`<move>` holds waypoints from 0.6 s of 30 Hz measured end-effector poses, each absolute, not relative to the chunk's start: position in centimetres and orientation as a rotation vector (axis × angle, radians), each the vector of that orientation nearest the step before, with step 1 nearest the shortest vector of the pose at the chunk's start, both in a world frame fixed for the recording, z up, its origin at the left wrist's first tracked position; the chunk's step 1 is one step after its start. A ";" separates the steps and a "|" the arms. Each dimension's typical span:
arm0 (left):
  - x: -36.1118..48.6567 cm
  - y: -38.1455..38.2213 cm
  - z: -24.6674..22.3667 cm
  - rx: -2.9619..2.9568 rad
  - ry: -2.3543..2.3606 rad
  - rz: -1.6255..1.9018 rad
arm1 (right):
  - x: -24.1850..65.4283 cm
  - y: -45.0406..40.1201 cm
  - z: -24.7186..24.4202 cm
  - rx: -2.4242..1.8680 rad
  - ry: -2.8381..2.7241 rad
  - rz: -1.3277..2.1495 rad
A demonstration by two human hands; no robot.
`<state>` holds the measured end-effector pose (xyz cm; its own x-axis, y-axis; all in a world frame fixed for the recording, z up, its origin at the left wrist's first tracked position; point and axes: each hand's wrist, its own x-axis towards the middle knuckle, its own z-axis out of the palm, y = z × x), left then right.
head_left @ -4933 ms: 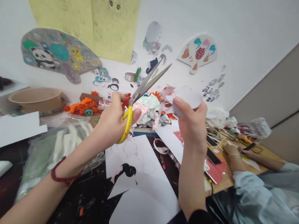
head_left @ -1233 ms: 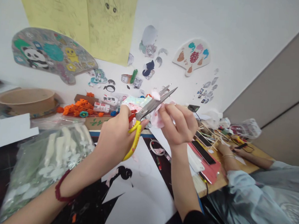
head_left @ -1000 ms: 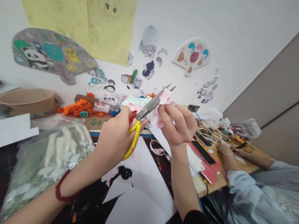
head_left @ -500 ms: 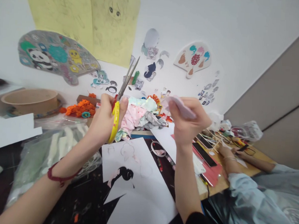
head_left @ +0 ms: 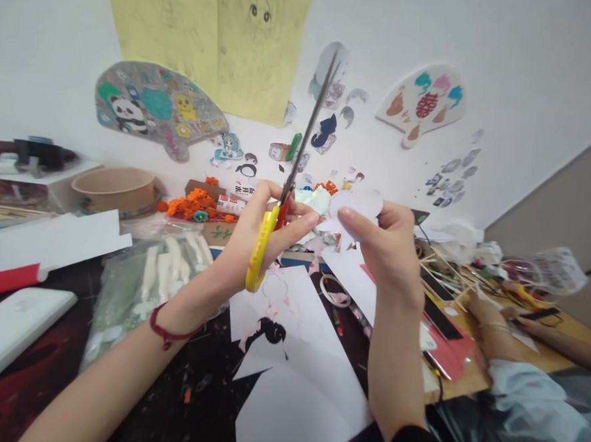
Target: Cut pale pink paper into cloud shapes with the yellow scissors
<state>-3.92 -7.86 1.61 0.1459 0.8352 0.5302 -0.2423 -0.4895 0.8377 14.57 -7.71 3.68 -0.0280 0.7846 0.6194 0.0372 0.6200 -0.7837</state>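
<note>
My left hand holds scissors with yellow handles. Their long blades point up and slightly right, and its thumb stretches toward the paper piece. Pinched between thumb and fingers of my right hand is a white cut-out paper piece with a rounded outline. Below both hands, white sheets lie on the dark table, with a black shape and faint drawn outlines on them. A small heap of pale crumpled material shows behind, between my hands.
A plastic bag of pale pieces, a white box, a round tan container and orange flowers lie left. At right, another person's hands are over a wooden table. Paper fans hang on the wall.
The view has turned left. My hands are closer together, the left thumb has stretched out toward the paper, and the paper piece now faces me more broadly.
</note>
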 end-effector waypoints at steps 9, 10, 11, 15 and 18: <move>-2.9 -7.6 0.8 1.441 0.522 1.505 | 14.8 -7.5 3.6 -0.768 -1.693 0.737; -2.9 -7.6 0.8 1.450 0.538 1.527 | 14.9 -7.5 3.7 -0.791 -1.715 0.700; -2.8 -7.5 0.7 1.465 0.572 1.557 | 14.9 -7.5 3.6 -0.820 -1.738 0.644; -2.7 -6.9 0.5 1.532 0.779 1.725 | 15.2 -6.7 3.5 -0.948 -1.781 0.397; -2.8 -5.7 0.3 1.463 0.820 1.765 | 15.5 -5.3 3.1 -0.977 -1.730 0.422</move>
<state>-2.77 -5.74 0.29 -0.1246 0.8273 0.5477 -0.1151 -0.5604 0.8202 15.54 -5.35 3.10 -0.1098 0.7778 0.6189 0.4055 0.6035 -0.6865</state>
